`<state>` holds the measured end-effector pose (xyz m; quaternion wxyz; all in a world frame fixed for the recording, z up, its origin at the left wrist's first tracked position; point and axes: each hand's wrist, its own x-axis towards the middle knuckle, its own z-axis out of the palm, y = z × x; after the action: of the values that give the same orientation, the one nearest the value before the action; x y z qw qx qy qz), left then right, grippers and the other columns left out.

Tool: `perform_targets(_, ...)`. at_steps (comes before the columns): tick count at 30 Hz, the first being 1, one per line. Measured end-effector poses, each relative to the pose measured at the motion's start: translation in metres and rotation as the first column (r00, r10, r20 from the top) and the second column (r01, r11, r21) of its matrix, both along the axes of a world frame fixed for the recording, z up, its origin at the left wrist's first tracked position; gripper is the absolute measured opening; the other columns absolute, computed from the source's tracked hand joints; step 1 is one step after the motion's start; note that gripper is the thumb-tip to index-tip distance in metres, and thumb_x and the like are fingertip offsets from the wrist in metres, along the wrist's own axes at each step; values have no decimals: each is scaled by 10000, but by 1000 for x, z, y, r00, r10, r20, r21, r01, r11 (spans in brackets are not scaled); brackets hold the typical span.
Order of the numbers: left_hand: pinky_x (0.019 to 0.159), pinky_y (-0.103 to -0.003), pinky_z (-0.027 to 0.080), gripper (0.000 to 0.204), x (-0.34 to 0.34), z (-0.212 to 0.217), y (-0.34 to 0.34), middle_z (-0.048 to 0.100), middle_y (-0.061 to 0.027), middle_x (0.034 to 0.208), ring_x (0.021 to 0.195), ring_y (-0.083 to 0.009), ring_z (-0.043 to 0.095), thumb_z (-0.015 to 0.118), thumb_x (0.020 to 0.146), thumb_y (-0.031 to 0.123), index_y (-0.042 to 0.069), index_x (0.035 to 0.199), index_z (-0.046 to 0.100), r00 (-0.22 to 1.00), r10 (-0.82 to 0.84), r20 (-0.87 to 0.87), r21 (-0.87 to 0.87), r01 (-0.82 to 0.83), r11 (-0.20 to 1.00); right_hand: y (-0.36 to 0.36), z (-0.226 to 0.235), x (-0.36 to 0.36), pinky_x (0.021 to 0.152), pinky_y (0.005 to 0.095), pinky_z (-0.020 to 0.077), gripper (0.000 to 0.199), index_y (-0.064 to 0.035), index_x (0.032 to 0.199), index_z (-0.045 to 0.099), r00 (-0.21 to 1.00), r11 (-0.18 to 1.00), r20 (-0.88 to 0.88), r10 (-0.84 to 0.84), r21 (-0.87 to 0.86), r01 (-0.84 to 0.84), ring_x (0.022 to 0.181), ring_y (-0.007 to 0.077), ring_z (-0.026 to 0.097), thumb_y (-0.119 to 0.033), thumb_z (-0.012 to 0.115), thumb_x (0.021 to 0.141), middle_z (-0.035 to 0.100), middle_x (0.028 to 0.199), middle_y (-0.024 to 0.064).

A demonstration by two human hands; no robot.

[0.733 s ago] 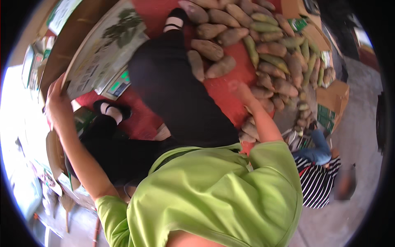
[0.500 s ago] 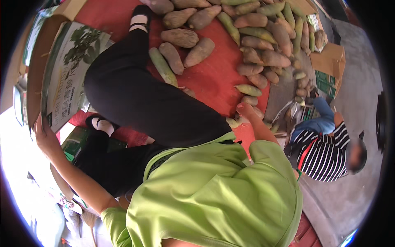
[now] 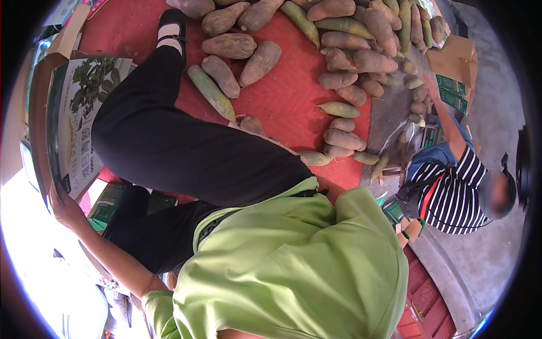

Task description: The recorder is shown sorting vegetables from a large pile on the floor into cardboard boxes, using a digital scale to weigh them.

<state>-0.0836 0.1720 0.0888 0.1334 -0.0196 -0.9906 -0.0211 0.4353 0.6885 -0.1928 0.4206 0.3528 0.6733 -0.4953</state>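
Left hand: the left hand [image 3: 63, 206] reaches out to the person's left and its grip is closed over the near lower edge of a printed cardboard box [image 3: 76, 121], fingers wrapped round the rim.
Right hand: out of sight behind the person's own green shirt [image 3: 288, 265], so I cannot tell whether its grip is wide, narrow or holding anything.
Box: it sits at the left, beside the black-trousered leg [image 3: 186, 152], with its broad printed face turned up and the long side running away from the hand.
Risk of tipping: one hand on one edge looks a poor hold for so wide a box; I would expect it to swing or twist out of the fingers if lifted like that.
Risk to the rim: cardboard held by its edge alone could buckle or tear where the fingers press.
Risk underfoot: long brown and green tubers [image 3: 243, 53] lie loose on the red mat [image 3: 293, 96], just beside the black shoe [image 3: 171, 25]; a step back could land on one and roll the foot.
Risk of collision: a person in a striped shirt [image 3: 451, 192] crouches to the right among smaller cartons [image 3: 457, 68]; a swung box could reach that way.
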Motion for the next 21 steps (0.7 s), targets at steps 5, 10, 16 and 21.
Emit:
perform_targets(5,786,-342,501,249,2,-2,10,661,-96,1011,904,-235,647,542,930,184,95,1136,651,998,68,3,16,-68,998,-11,10,-43,874,390,484,502,-141,1281,513,972,977,-230,41,212,9,1049,283,595,-132,649,798,606,1183,144)
perform_targets(10,786,-339,503,242,1,-2,11,661,-92,1013,902,-231,649,549,925,160,85,1130,653,999,39,-11,42,-39,998,12,36,-75,917,402,464,545,-158,1319,479,895,907,-423,142,418,53,1098,305,569,-145,643,799,586,1224,142)
perform_targets(16,806,-331,501,235,4,-1,10,656,-95,1030,929,-224,642,552,923,138,80,1128,651,998,66,-2,74,-66,995,60,58,-132,944,422,450,758,-157,1400,331,975,773,66,212,599,-208,1133,367,521,-177,700,739,531,1254,191)
perform_targets(21,828,-329,492,234,5,-5,20,653,-101,1048,957,-227,632,545,925,113,68,1131,647,1000,25,8,144,-26,989,48,27,-144,970,431,436,710,-184,1376,362,945,712,221,241,621,-326,1187,341,479,-202,697,751,480,1298,156)
